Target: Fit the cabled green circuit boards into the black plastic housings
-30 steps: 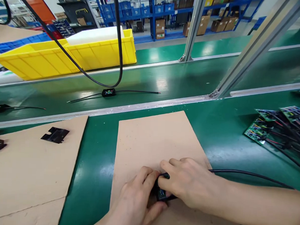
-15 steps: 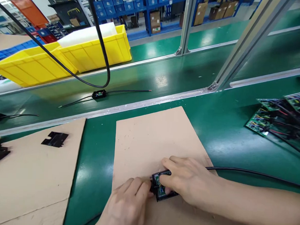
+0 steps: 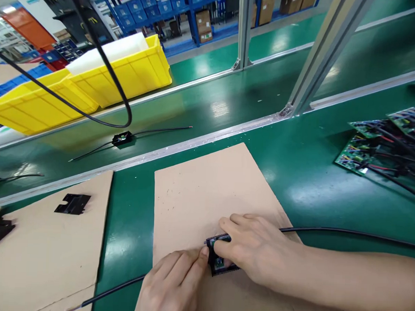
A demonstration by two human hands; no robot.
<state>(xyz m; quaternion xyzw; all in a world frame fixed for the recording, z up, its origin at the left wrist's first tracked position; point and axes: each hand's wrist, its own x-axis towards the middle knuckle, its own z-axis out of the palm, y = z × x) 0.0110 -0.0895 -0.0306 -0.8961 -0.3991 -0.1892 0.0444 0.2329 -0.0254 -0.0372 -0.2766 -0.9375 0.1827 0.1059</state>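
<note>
A small black housing with a green circuit board inside (image 3: 217, 260) lies on a brown cardboard sheet (image 3: 206, 192). My right hand (image 3: 255, 247) covers its right side, fingers pressing on it. My left hand (image 3: 174, 282) touches its left end with the fingertips. One black cable (image 3: 345, 233) runs from the housing to the right under my right hand. Another black cable (image 3: 115, 290) leads off to the lower left.
A second cardboard sheet (image 3: 48, 249) at left carries flat black plastic parts (image 3: 72, 203). Wired green circuit boards (image 3: 380, 144) are piled at right. On the conveyor belt lies another cabled module (image 3: 122, 137), with yellow bins (image 3: 94, 82) behind and a metal post (image 3: 318, 50).
My left hand has slid back off the housing, so the board inside shows. The cable at lower left has come into view. The camera has tilted slightly.
</note>
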